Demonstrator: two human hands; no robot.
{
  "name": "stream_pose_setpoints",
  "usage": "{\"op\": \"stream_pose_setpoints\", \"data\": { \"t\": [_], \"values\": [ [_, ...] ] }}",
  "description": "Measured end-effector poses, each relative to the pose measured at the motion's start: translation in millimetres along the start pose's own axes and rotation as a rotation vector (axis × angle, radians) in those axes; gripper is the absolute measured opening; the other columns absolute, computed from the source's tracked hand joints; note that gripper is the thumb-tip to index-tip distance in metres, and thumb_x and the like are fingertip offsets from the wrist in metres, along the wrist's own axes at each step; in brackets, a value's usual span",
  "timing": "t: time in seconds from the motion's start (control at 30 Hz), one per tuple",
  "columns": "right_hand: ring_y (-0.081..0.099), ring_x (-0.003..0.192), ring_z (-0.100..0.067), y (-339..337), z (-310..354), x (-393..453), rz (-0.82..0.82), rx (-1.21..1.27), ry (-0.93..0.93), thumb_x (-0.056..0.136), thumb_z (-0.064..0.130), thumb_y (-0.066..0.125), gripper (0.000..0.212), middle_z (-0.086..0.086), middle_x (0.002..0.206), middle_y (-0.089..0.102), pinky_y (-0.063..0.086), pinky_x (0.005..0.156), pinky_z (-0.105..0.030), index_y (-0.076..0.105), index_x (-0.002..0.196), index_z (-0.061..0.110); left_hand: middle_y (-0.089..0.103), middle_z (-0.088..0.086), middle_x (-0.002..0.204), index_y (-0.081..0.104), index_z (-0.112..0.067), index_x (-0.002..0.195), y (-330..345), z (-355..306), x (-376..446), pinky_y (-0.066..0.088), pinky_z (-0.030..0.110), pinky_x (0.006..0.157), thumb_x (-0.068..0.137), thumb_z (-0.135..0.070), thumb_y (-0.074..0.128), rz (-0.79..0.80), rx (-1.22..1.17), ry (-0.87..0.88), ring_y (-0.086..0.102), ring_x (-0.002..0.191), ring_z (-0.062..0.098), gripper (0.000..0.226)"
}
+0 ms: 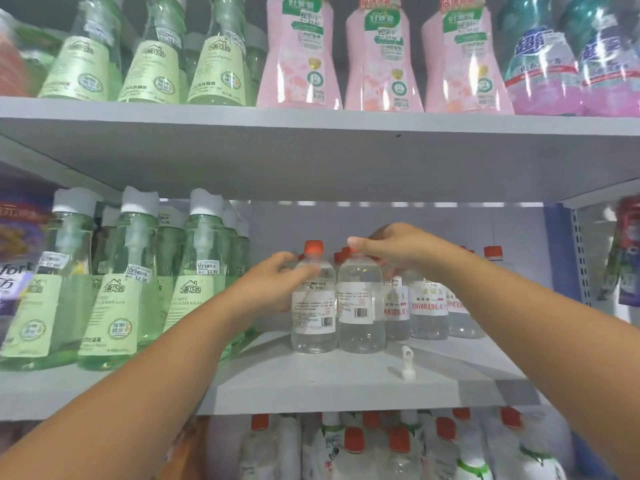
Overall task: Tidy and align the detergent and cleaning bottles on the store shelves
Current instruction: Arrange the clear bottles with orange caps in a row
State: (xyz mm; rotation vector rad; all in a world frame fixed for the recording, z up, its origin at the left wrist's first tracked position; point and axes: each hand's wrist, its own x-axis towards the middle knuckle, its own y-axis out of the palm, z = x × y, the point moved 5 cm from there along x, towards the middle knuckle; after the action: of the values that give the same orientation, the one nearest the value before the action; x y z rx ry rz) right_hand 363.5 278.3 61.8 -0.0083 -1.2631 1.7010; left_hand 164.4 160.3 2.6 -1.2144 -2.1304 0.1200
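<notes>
From the head camera, two clear bottles with red caps stand side by side near the front of the middle shelf (311,382). The left hand (277,285) curls round the shoulder of the left clear bottle (313,306). The right hand (391,245) closes over the cap of the right clear bottle (360,306). More clear bottles (429,313) stand behind. Green bottles (117,289) fill the shelf's left side, just beside the left forearm.

**Bare arms, nothing worn**

Both forearms are bare up to the picture's lower edge, with no sleeve showing. The left hand (277,285) and right hand (391,247) are bare too, fingernails short and plain.
</notes>
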Motion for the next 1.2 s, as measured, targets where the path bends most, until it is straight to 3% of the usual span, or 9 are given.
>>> {"op": "stream_pose_setpoints", "data": {
  "t": [0.13, 0.23, 0.43, 0.5, 0.6, 0.8, 0.93, 1.07, 1.2],
  "values": [
    [0.071, 0.072, -0.015, 8.9, 0.0, 13.8, -0.062, -0.008, 0.027, 0.078, 0.077, 0.068, 0.071, 0.002, 0.093, 0.07, 0.047, 0.054, -0.027, 0.069, 0.114, 0.016, 0.071, -0.023, 0.098, 0.056, -0.045, 0.114, 4.4, 3.2, 0.0, 0.06, 0.024, 0.08, 0.09, -0.019, 0.073, 0.023, 0.052, 0.062, 0.071, 0.085, -0.007, 0.039],
    [0.065, 0.083, -0.013, 15.3, -5.9, 18.0, -0.062, 0.105, -0.002, 0.083, 0.066, 0.072, 0.062, 0.006, 0.094, 0.067, 0.043, 0.057, -0.026, 0.069, 0.12, 0.016, 0.069, -0.016, 0.11, 0.06, -0.039, 0.118, 2.2, 8.6, 1.6, 0.056, 0.029, 0.089, 0.082, -0.032, 0.083, -0.037, 0.11, 0.053, 0.068, 0.097, 0.001, 0.044],
    [0.06, 0.085, -0.001, 26.7, -16.9, 19.4, -0.124, 0.281, -0.096, 0.093, 0.049, 0.069, 0.014, 0.021, 0.09, 0.064, 0.043, 0.063, -0.022, 0.061, 0.092, 0.038, 0.064, -0.017, 0.11, 0.052, -0.038, 0.118, 1.8, 16.3, 2.8, 0.054, 0.031, 0.084, 0.075, -0.058, 0.083, -0.105, 0.187, 0.012, 0.065, 0.098, 0.002, 0.057],
    [0.062, 0.092, -0.001, 33.9, -20.0, 17.8, -0.158, 0.329, -0.112, 0.089, 0.058, 0.069, 0.026, 0.023, 0.097, 0.066, 0.044, 0.066, -0.021, 0.062, 0.101, 0.035, 0.07, -0.017, 0.107, 0.052, -0.041, 0.123, 5.0, 20.6, 1.4, 0.059, 0.034, 0.088, 0.08, -0.042, 0.081, -0.019, 0.138, -0.024, 0.073, 0.092, 0.004, 0.051],
    [0.063, 0.088, 0.001, 42.1, -23.2, 16.3, -0.141, 0.398, -0.099, 0.074, 0.073, 0.075, 0.048, 0.023, 0.095, 0.068, 0.042, 0.062, -0.02, 0.066, 0.099, 0.033, 0.075, -0.019, 0.09, 0.055, -0.041, 0.118, 8.2, 22.3, 1.4, 0.061, 0.023, 0.072, 0.08, -0.028, 0.084, 0.005, 0.114, -0.011, 0.074, 0.079, -0.002, 0.05],
    [0.065, 0.092, 0.002, 37.6, -29.1, 15.0, -0.117, 0.471, -0.105, 0.082, 0.057, 0.077, 0.026, 0.025, 0.092, 0.069, 0.043, 0.065, -0.018, 0.063, 0.092, 0.039, 0.074, -0.014, 0.091, 0.055, -0.037, 0.113, 7.3, 25.6, -0.1, 0.057, 0.022, 0.066, 0.067, -0.039, 0.095, -0.061, 0.138, -0.014, 0.071, 0.074, -0.007, 0.062],
    [0.061, 0.096, -0.003, 43.5, -25.5, 9.0, -0.126, 0.432, -0.116, 0.072, 0.071, 0.078, 0.057, 0.022, 0.102, 0.061, 0.046, 0.073, -0.026, 0.06, 0.107, 0.031, 0.077, -0.012, 0.101, 0.048, -0.038, 0.121, 15.1, 33.5, -7.0, 0.064, 0.038, 0.077, 0.065, -0.032, 0.089, 0.121, 0.255, -0.101, 0.075, 0.092, 0.008, 0.07],
    [0.063, 0.093, 0.001, 40.4, -27.7, 7.4, -0.107, 0.457, -0.118, 0.075, 0.061, 0.082, 0.046, 0.019, 0.103, 0.068, 0.046, 0.066, -0.023, 0.066, 0.107, 0.032, 0.076, -0.011, 0.09, 0.045, -0.029, 0.126, 16.6, 36.2, -7.0, 0.055, 0.017, 0.054, 0.066, -0.029, 0.097, 0.07, 0.212, -0.116, 0.072, 0.07, -0.003, 0.08],
    [0.064, 0.099, -0.004, 44.8, -30.0, 2.2, -0.113, 0.484, -0.107, 0.077, 0.064, 0.077, 0.05, 0.017, 0.109, 0.068, 0.048, 0.073, -0.028, 0.068, 0.113, 0.031, 0.076, -0.019, 0.085, 0.044, -0.031, 0.124, 15.9, 37.9, -5.9, 0.059, 0.02, 0.058, 0.064, -0.032, 0.098, 0.095, 0.202, -0.123, 0.072, 0.072, -0.005, 0.081]
  ]
}}
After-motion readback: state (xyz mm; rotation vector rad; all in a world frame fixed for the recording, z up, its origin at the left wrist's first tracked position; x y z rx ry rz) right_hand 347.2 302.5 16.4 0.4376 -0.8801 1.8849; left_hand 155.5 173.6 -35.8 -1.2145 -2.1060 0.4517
